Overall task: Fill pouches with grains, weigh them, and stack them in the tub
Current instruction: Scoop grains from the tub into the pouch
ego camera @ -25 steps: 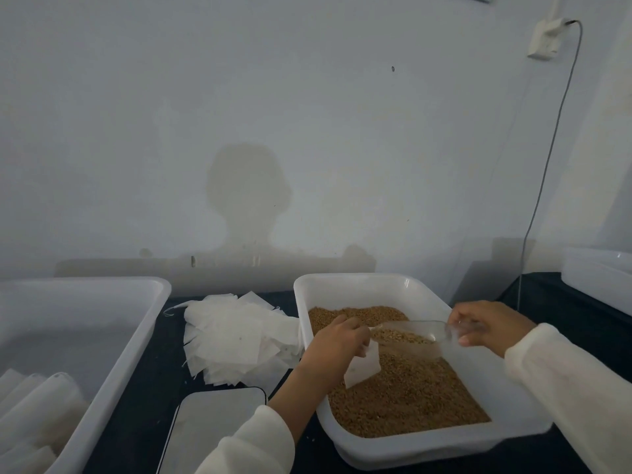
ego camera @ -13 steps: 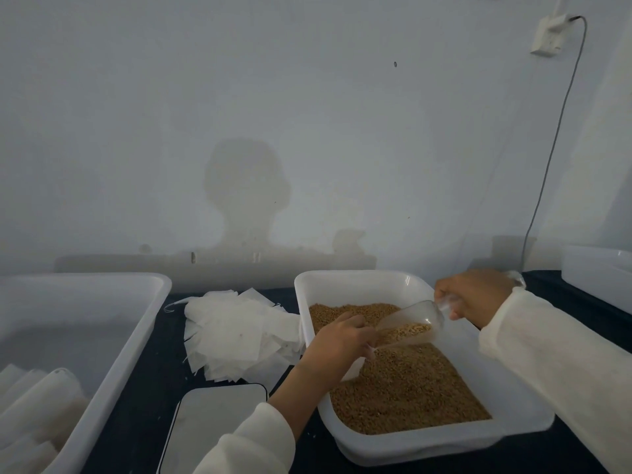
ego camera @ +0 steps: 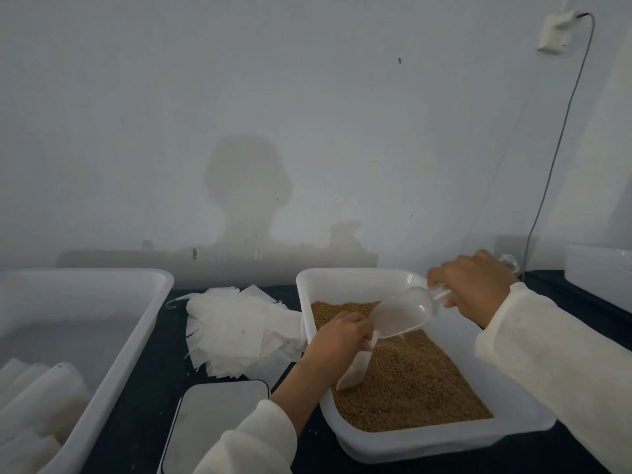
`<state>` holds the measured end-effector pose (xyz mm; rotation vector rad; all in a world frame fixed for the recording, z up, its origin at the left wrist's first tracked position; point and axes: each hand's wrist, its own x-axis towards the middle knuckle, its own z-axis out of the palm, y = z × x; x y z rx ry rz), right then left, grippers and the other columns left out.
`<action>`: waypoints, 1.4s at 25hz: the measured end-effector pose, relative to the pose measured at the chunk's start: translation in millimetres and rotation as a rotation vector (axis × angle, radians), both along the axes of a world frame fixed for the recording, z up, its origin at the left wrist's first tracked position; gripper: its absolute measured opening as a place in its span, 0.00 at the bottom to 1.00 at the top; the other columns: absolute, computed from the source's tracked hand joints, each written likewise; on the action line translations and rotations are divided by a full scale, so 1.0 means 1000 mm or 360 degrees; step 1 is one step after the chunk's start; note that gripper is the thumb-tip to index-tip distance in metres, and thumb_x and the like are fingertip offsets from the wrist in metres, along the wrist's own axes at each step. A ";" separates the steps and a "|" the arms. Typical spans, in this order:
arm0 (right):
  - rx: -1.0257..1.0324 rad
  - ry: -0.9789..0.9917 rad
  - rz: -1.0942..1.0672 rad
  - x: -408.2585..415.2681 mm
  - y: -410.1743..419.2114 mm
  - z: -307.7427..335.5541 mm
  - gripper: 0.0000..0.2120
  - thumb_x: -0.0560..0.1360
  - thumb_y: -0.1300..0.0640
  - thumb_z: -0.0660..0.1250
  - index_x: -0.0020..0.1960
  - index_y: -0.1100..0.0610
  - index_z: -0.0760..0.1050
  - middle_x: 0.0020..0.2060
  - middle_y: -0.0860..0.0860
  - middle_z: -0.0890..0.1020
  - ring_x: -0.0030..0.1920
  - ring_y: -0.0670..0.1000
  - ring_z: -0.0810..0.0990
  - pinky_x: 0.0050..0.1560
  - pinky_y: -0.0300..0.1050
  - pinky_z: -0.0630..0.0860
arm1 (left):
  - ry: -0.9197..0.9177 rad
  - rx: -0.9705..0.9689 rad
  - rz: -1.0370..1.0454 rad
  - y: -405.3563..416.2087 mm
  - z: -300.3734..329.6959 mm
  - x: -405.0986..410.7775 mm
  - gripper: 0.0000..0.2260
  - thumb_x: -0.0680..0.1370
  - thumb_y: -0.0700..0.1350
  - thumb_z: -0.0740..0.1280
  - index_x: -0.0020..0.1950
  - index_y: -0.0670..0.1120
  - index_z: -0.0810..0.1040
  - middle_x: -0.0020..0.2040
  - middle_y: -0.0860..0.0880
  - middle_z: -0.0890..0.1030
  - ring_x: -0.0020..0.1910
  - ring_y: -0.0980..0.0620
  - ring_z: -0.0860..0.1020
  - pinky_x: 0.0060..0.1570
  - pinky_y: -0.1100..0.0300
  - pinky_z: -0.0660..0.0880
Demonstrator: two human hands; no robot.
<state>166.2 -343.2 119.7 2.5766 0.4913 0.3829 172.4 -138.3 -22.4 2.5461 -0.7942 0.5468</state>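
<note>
We count three white tubs. The one in the middle [ego camera: 359, 278] holds brown grains [ego camera: 417, 381]. The tub at the left [ego camera: 150, 323] holds filled pouches [ego camera: 41, 398] stacked on their sides in its near corner; we cannot count them exactly. Only part of the third tub [ego camera: 598, 278] shows, at the far right edge. There is one clear plastic scoop [ego camera: 400, 318], one loose heap of flat, empty white pouches [ego camera: 239, 333] between the left and middle tubs, and one flat white scale [ego camera: 212, 425] with a dark rim on the dark desk [ego camera: 147, 398], just in front of the heap.

The pouch being filled [ego camera: 355, 371] is small, white and thin. It hangs down from the left hand [ego camera: 338, 343] with its lower end resting on the grains.

Our left hand reaches in over the near left wall of the middle tub and pinches the top of this pouch, its fingers curled round the opening. Our right hand [ego camera: 475, 289] is raised over the far right corner of the same tub, wrapped round the scoop's handle. The scoop tilts down and to the left, with its mouth at the pouch opening beside the left fingers. Both arms wear cream sleeves [ego camera: 547, 364].

A cable [ego camera: 547, 172] runs down the wall from a socket [ego camera: 555, 32].
</note>
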 end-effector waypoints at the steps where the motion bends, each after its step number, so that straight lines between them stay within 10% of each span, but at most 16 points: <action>1: 0.0032 0.0015 -0.0033 -0.001 -0.003 0.001 0.12 0.76 0.56 0.63 0.57 0.44 0.70 0.48 0.41 0.78 0.52 0.47 0.76 0.54 0.44 0.63 | 0.0007 -0.0016 0.0046 0.000 -0.001 0.000 0.05 0.79 0.41 0.63 0.51 0.40 0.75 0.51 0.45 0.77 0.52 0.50 0.71 0.45 0.65 0.62; 11: 0.0510 0.0578 -0.0161 -0.011 -0.008 -0.095 0.08 0.74 0.56 0.67 0.47 0.43 0.76 0.40 0.40 0.80 0.46 0.42 0.79 0.58 0.40 0.71 | 0.0056 -0.0194 0.0280 0.002 -0.009 0.001 0.10 0.79 0.36 0.61 0.43 0.47 0.63 0.42 0.51 0.70 0.42 0.54 0.65 0.39 0.62 0.63; 22: 0.1417 0.0999 -0.0146 -0.007 -0.047 -0.082 0.11 0.69 0.67 0.72 0.45 0.52 0.80 0.47 0.45 0.82 0.52 0.44 0.79 0.54 0.36 0.73 | 0.0042 -0.0195 0.0222 0.004 -0.009 0.002 0.05 0.78 0.34 0.61 0.48 0.42 0.74 0.47 0.46 0.77 0.49 0.51 0.71 0.46 0.59 0.70; 35: 0.0816 0.0440 -0.0292 0.017 -0.023 -0.029 0.11 0.73 0.56 0.70 0.51 0.43 0.76 0.53 0.42 0.80 0.56 0.50 0.77 0.63 0.54 0.70 | 0.0182 -0.0316 0.0160 0.003 -0.003 -0.003 0.04 0.77 0.39 0.66 0.49 0.39 0.78 0.50 0.44 0.78 0.51 0.49 0.73 0.49 0.61 0.68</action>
